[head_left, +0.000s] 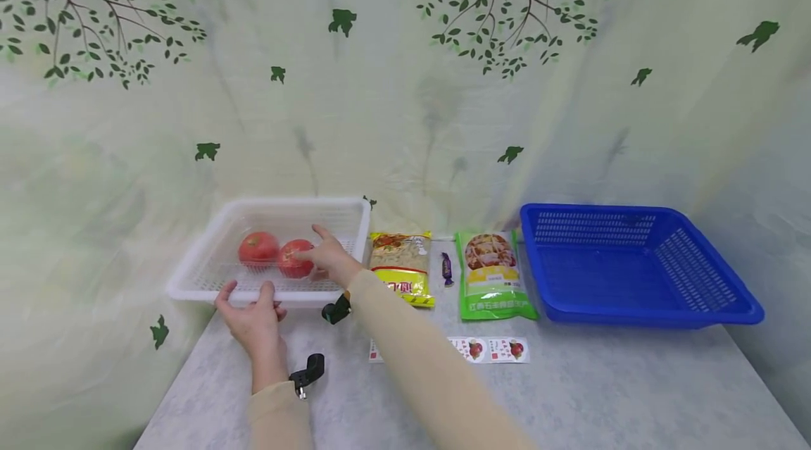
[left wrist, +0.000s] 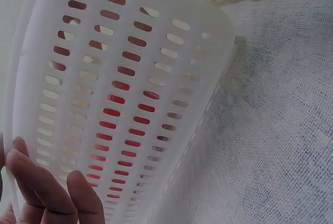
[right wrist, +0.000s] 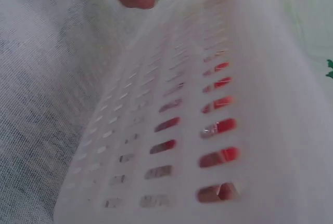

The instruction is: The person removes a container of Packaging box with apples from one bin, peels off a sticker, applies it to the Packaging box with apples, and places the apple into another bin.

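Note:
A white slotted plastic basket [head_left: 203, 288] stands at the left of the table with two tomatoes inside, the left tomato [head_left: 258, 248] and the right tomato [head_left: 295, 258]. Clear plastic seems to surround them. At the basket's near rim, my left hand [head_left: 252, 320] grips the edge; its fingers [left wrist: 41, 182] show against the outer wall in the left wrist view. My right hand [head_left: 332, 260] reaches over the basket's right side, fingers spread beside the right tomato, one digit touching it. Part of that hand is hidden. Red shows through the basket's slots in both wrist views.
Right of the basket lie a yellow food bag [head_left: 402, 267], a small purple-wrapped sweet [head_left: 447, 269] and a green food bag [head_left: 495, 277]. A blue basket [head_left: 633, 320] stands at the right. A sticker strip [head_left: 500, 350] lies in front, partly behind my right sleeve.

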Available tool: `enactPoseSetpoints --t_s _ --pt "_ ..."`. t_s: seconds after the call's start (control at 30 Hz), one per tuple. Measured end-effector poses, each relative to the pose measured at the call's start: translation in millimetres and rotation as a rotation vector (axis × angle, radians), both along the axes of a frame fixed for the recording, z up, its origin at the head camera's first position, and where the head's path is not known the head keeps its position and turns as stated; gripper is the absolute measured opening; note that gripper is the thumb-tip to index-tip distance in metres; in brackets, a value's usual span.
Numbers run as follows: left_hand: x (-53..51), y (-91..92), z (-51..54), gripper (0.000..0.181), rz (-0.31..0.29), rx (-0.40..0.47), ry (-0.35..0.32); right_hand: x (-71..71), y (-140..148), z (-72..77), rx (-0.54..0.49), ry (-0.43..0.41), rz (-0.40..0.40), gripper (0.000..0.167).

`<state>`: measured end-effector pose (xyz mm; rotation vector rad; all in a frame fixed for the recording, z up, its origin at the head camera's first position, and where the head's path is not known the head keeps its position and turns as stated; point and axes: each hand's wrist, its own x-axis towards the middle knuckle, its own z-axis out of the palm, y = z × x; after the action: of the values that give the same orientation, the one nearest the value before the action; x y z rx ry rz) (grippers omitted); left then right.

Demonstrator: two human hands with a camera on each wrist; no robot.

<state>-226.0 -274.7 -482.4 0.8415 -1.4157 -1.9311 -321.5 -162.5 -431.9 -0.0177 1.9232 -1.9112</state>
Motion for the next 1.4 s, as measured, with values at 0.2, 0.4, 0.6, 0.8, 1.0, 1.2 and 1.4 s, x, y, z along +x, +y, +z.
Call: enactPoseSetpoints --t_s 0.2,0.4,0.6,0.8,1.0,1.2,1.4 --pt "0.2 2.1 0.5 0.064 0.001 -0.015 -0.019 -3.3 -3.8 -4.7 0.062 0.024 0.048 0.085" --pt "0.9 2.7 3.6 0.064 0.011 -0.014 -0.001 -7.9 -4.4 -7.3 -0.001 0.017 0.055 0.073" --pt "2.3 3.0 3.3 0.064 -0.002 -0.015 -0.016 -10.2 -3.3 -9.4 -0.034 0.054 0.021 0.062" --pt "0.6 4.0 2.5 0.066 -0.004 -0.029 -0.026 -14.1 -0.5 -10.5 -0.085 0.069 0.026 0.058" --pt "-0.9 3.8 1.2 0.065 -0.008 -0.044 -0.038 -15.0 2.4 -7.8 -0.090 0.090 0.025 0.051" --pt "-1.6 1.7 0.0 0.061 -0.004 -0.030 -0.025 -15.7 8.5 -3.4 -0.116 0.102 0.038 0.045" --pt "-1.9 0.6 -0.5 0.061 0.006 -0.022 -0.025 -22.0 22.2 9.9 -0.189 0.113 0.099 0.045"
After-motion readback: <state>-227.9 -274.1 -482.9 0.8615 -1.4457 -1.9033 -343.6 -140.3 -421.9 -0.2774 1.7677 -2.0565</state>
